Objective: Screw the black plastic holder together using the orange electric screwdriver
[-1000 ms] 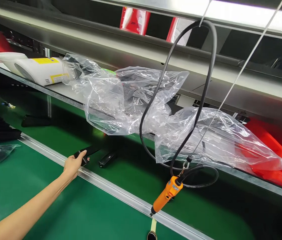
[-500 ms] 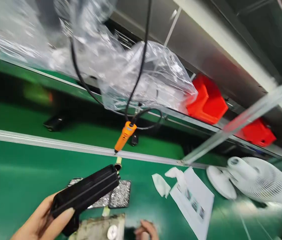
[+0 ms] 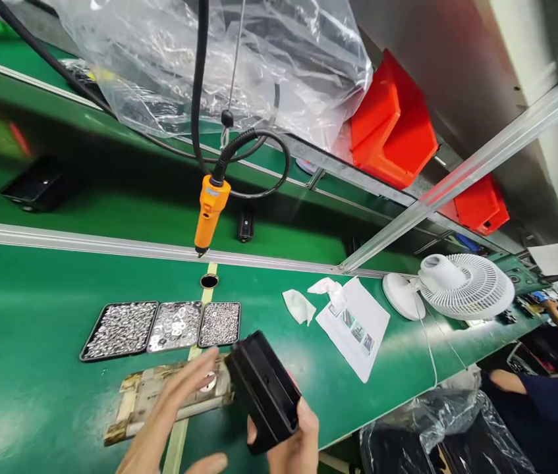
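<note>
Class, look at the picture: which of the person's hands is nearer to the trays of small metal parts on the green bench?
Left. The left hand reaches up just below the parts trays, fingers open. The right hand is farther to the right, gripping the black plastic housing.

Matt black plastic housing [image 3: 263, 392]

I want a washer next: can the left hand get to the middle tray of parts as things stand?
Probably yes: the left hand is open just in front of the middle tray, with nothing above it.

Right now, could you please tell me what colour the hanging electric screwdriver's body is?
Orange, with a black cord; the hanging electric screwdriver shows best, and only, in the head view.
</note>
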Demonstrator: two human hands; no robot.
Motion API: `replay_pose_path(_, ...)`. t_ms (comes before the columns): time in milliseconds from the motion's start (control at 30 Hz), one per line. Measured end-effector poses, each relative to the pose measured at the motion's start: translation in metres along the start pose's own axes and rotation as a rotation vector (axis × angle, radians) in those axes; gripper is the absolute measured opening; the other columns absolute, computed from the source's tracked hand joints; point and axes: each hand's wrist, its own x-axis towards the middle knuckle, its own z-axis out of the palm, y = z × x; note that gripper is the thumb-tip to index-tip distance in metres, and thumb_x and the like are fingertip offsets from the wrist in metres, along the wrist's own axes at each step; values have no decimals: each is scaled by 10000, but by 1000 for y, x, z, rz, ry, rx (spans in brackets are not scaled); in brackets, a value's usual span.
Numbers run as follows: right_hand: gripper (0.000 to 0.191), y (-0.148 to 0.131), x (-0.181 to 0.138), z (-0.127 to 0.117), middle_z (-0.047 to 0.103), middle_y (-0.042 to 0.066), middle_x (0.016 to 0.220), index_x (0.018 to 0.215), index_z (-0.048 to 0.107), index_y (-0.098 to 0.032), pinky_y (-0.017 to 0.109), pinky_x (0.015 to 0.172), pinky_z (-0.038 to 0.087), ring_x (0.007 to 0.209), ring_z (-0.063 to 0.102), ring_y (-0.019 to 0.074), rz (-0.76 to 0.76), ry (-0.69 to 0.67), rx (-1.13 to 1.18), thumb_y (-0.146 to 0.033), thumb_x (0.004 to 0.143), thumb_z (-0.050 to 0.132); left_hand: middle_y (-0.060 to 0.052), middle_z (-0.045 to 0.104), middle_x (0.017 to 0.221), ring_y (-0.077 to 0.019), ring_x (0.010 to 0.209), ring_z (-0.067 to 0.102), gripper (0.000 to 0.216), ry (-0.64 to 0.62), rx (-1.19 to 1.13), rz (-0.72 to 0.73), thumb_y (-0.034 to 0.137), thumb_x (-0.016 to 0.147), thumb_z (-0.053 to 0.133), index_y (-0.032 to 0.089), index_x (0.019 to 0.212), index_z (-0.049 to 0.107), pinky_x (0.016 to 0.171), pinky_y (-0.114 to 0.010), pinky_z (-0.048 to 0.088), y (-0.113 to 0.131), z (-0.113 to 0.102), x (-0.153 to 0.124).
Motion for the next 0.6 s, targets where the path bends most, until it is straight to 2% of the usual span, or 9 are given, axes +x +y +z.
replay_pose_path(67,828,-12,-7,-7,710,186,1252,1384,623,-142,259,571,544,606,637,114,103,-143,-36,-748,823,570,-143,450,1631,-267,1435,563,928,-143,-84,-94,686,1000,545,277,1737,158,1059,-339,574,-16,-10,-5)
replay_pose_path(133,801,-15,-14,-14,723,157,1206,1346,655,-173,231,547,535,664,664,129,209,-213,-68,-746,787,649,-48,540,1568,-219,1384,603,794,-252,-39,-83,599,1010,603,416,1697,250,1021,-298,579,-26,-18,-10)
replay_pose_path(167,787,-15,-17,-17,731,134,1175,1349,652,-195,231,597,567,738,691,142,252,-218,-81,-722,767,711,-5,590,1517,-202,1338,636,699,-256,-2,-67,535,1011,632,468,1645,345,986,-277,587,-27,-21,-12)
replay_pose_path(233,801,-12,-18,-20,730,94,1196,1379,625,-244,250,799,629,964,728,171,276,-217,-179,-610,705,857,26,674,1402,-190,1221,705,552,-166,11,-73,496,998,662,484,1527,506,908,-245,600,-23,-25,-10)
replay_pose_path(300,852,-11,-11,-18,694,74,1304,1414,590,-267,268,1015,610,1162,697,187,189,-197,-361,-487,663,929,16,713,1330,-186,1150,736,492,-70,-51,-121,518,982,682,454,1459,583,880,-218,598,-14,-29,0)
replay_pose_path(333,859,-11,-4,-15,672,70,1344,1434,569,-268,264,1068,592,1206,680,185,120,-171,-439,-464,676,924,14,719,1317,-181,1143,738,480,-45,-73,-139,527,968,700,446,1434,612,885,-204,591,-10,-31,7)
replay_pose_path(467,769,-19,37,0,629,54,1412,1520,499,-265,169,1060,567,1192,667,109,-121,-70,-517,-463,841,801,4,682,1384,-180,1218,709,475,-9,-172,-232,523,935,739,419,1393,668,957,-187,557,-5,-44,38)
replay_pose_path(533,778,-23,56,4,566,44,1521,1585,444,-290,157,1123,525,1285,628,101,-195,-140,-584,-459,895,760,22,684,1380,-167,1233,703,499,-15,-151,-267,515,921,760,420,1402,666,995,-167,536,-11,-51,46)
replay_pose_path(600,771,-24,68,5,542,43,1554,1616,410,-302,208,1195,500,1351,600,126,-210,-205,-632,-472,930,719,38,686,1375,-154,1250,695,535,-13,-103,-259,522,922,760,411,1434,646,1036,-155,508,-18,-56,45)
